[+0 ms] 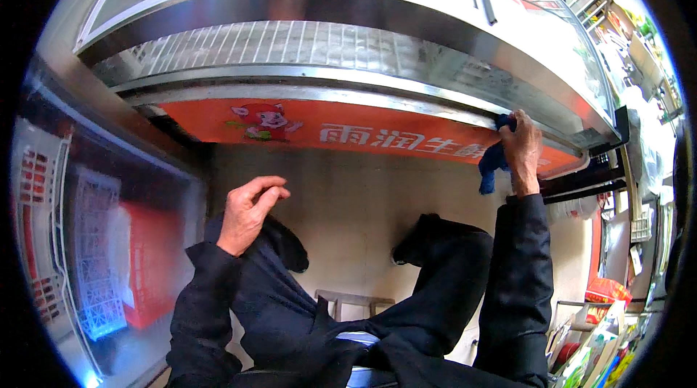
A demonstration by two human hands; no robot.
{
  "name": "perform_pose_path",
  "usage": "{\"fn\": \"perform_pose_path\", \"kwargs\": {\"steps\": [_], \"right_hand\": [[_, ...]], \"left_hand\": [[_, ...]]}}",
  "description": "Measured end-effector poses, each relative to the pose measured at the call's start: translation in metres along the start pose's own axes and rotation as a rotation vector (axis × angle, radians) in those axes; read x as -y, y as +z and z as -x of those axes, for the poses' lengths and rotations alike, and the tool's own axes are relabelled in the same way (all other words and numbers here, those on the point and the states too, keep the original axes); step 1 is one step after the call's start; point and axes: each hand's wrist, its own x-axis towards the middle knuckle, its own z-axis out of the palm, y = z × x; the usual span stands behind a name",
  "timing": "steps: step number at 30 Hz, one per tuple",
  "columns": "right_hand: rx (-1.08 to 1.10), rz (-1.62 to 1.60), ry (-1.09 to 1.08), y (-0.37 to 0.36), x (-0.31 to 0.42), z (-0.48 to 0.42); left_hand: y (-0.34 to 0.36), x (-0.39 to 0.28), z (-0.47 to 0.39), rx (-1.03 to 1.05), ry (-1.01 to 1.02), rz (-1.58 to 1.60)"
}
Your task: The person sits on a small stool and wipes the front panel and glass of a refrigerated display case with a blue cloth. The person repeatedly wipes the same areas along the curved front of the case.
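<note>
My right hand [524, 143] grips a dark blue cloth [494, 165] against the metal lower edge of a glass display cabinet. The cloth's loose end hangs down over the cabinet's orange front panel [305, 124], which bears a cartoon figure and white writing. My left hand [249, 212] is raised above my left leg, fingers curled and thumb close to the fingertips, with nothing visible in it. Above the panel runs the steel rail [326, 75], and behind it white wire racking [283, 48] shows in the cabinet.
At the left stands a glass surface [193, 224] showing red and white plastic crates [152, 263]. My legs are bent over a pale floor [348, 208], with part of a wooden stool [354, 301] below me. Packaged goods [604, 292] crowd the right side.
</note>
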Motion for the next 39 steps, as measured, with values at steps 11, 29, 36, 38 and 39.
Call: {"fn": "perform_pose_path", "kwargs": {"steps": [11, 29, 36, 38, 39], "right_hand": [[0.028, -0.226, -0.186, 0.012, 0.185, 0.016], [0.400, -1.427, -0.238, 0.037, 0.399, 0.019], [0.281, -1.711, 0.409, 0.006, 0.291, 0.038], [0.164, -1.514, 0.317, -0.028, 0.268, 0.036], [0.107, -1.381, 0.258, -0.041, 0.259, 0.035]], "left_hand": [[0.006, -0.005, -0.003, 0.018, 0.041, 0.005], [-0.012, 0.013, -0.004, -0.407, -0.062, 0.478], [-0.012, 0.014, -0.001, -0.373, -0.043, 0.477], [-0.016, 0.015, 0.002, -0.369, -0.062, 0.482], [-0.013, 0.016, 0.000, -0.357, -0.058, 0.494]]}}
